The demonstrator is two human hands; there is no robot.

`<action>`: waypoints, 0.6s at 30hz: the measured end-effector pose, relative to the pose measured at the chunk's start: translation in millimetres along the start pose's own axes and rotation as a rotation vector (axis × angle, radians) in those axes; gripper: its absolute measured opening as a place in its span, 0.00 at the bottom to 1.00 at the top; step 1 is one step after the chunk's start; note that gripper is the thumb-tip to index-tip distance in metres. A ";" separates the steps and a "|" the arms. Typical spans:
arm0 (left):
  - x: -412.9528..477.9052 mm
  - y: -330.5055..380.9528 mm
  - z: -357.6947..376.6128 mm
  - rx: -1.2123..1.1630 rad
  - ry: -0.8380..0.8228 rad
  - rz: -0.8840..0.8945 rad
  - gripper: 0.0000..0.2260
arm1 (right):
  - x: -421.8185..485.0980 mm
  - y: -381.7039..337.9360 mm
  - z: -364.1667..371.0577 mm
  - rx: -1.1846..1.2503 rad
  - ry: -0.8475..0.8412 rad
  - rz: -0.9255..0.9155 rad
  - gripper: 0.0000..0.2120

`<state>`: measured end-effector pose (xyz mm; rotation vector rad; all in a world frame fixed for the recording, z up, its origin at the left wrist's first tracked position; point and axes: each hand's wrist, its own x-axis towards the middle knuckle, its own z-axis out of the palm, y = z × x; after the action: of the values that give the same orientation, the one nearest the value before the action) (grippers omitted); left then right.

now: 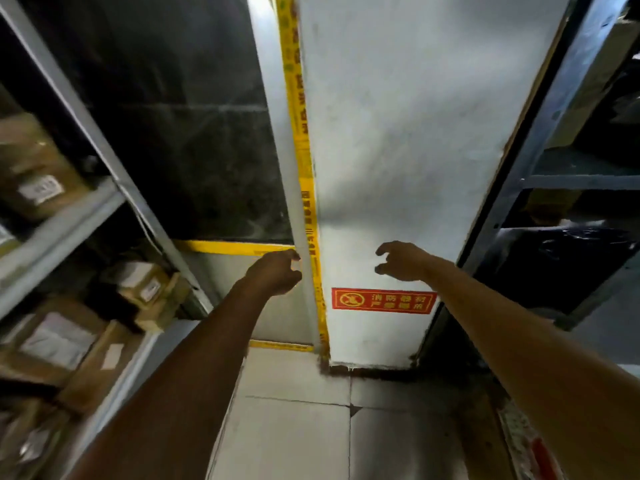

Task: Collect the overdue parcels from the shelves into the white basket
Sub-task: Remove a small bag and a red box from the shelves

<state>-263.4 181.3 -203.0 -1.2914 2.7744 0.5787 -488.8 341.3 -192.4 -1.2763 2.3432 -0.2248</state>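
Parcels (41, 161) blurred, partly cropped; labels (42, 190) unreadable.

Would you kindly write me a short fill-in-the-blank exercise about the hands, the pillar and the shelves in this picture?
1. The left hand and the right hand both hold ____.
2. The sign on the white pillar is ____ in colour.
3. The tape along the pillar's edge is ____.
4. The cardboard boxes sit on shelves on the person's ____ side.
Missing words: nothing; red; yellow; left.
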 end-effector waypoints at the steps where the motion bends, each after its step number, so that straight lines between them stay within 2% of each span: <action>1: -7.4 -17.6 -4.9 -0.012 0.007 -0.059 0.21 | 9.7 -15.7 2.7 -0.020 -0.013 -0.046 0.24; 5: -56.0 -84.2 -28.5 -0.077 0.072 -0.282 0.20 | 40.1 -86.0 14.8 -0.072 -0.076 -0.239 0.25; 10: -151.8 -143.8 -52.8 -0.034 0.159 -0.543 0.20 | 46.4 -176.4 40.0 -0.081 -0.153 -0.439 0.25; 18: -303.2 -184.8 -80.3 -0.017 0.259 -0.874 0.17 | 2.9 -319.6 83.4 -0.127 -0.282 -0.755 0.18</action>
<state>83.4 267.7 -133.3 -2.4617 1.9949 0.3714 -210.6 167.3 -154.1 -2.0597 1.5774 -0.1167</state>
